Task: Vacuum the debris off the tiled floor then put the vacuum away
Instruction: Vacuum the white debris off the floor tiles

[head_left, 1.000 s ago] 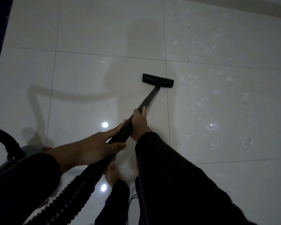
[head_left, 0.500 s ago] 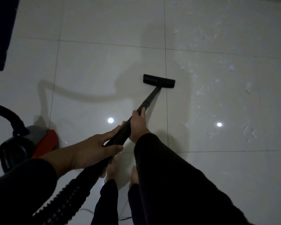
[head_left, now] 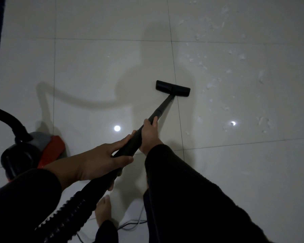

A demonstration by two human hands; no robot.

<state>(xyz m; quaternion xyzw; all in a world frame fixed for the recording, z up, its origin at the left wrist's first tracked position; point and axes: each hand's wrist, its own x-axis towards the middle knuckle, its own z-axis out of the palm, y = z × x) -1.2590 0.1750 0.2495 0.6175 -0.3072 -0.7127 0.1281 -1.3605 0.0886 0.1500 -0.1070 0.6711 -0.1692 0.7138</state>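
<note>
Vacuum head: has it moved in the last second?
Yes. The vacuum head has come back toward the person, away from the far grout line, edging slightly right.

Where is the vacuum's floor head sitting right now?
In the head view the floor head lies flat on the tiled floor just above centre, straddling a grout line, with the scattered white debris to its right.

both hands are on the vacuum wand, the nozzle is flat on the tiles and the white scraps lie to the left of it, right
Not quite. The head view shows the white scraps scattered to the right of the nozzle, not the left; the tiles on its left look mostly bare. The rest holds: the left hand and right hand both grip the wand, and the nozzle sits flat on the floor.
</note>
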